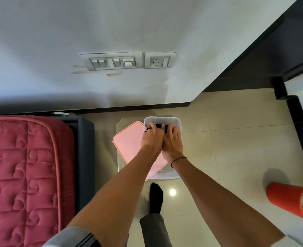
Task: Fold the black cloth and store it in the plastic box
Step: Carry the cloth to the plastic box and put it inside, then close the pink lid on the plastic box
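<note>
A clear plastic box (177,122) stands on the tiled floor near the wall. Its pink lid (127,143) leans across the box's left side. The black cloth (159,126) lies inside the box at its far end, mostly hidden under my hands. My left hand (151,138) and my right hand (173,142) are side by side inside the box, both with fingers pressed down on the cloth. A thin black band circles my right wrist.
A bed with a red quilted mattress (22,175) and a dark frame fills the left. A red bin (293,202) stands at the right. My black-socked foot (156,198) is on the floor just before the box. A switch panel (127,61) is on the wall.
</note>
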